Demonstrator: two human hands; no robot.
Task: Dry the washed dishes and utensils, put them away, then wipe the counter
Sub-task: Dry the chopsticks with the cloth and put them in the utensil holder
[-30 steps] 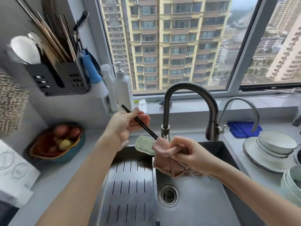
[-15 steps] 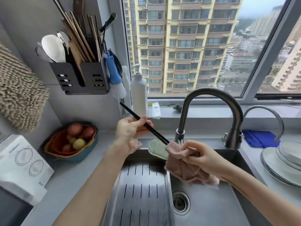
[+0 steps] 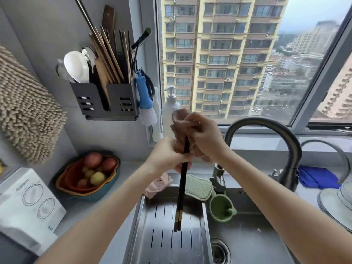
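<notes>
A pair of black chopsticks (image 3: 181, 195) hangs nearly upright over the sink's slotted drain tray (image 3: 167, 235), gold-banded ends down. My left hand (image 3: 167, 155) grips them around the middle. My right hand (image 3: 203, 136) is just above it, closed around a pink cloth (image 3: 180, 119) that wraps the chopsticks' upper part, which is hidden. A black wall-mounted utensil holder (image 3: 102, 100) up left holds several chopsticks, spoons and a ladle. Stacked plates and bowls (image 3: 339, 204) sit at the right edge.
A dark curved faucet (image 3: 282, 141) rises right of my hands. A green sponge (image 3: 198, 187) and green cup (image 3: 222, 208) lie at the sink's back. A fruit bowl (image 3: 87, 176) and white appliance (image 3: 24, 202) stand on the left counter; a blue cloth (image 3: 316, 178) lies right.
The chopsticks swung from slanted to nearly upright. My right hand with the cloth rose from their lower end to their upper part, above my left hand. The view shifted left and up.
</notes>
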